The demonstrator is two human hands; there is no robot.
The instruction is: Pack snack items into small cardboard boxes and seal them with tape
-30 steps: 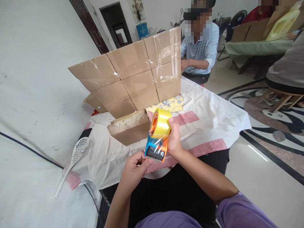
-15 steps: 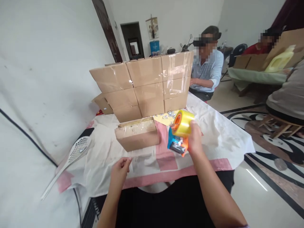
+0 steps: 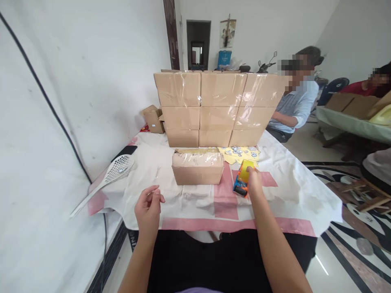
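My right hand [image 3: 254,183] grips a tape dispenser [image 3: 242,179], blue and orange with a yellow tape roll, resting low on the white and pink cloth [image 3: 275,203] to the right of a small cardboard box [image 3: 198,169]. That box lies in front of me with clear tape over its top. My left hand [image 3: 148,207] hovers above the cloth's near edge, left of the box, its fingers loosely curled with nothing in them.
A wall of stacked taped cardboard boxes [image 3: 220,108] stands behind the small box. A white slotted paddle [image 3: 106,179] lies at the table's left. A yellow printed sheet [image 3: 241,153] lies behind the dispenser. A seated person [image 3: 295,108] works at the far right.
My right hand has carried the tape dispenser away from my left hand, forward and down onto the cloth beside the box. My left hand let go of it and drew back. The view has shifted.
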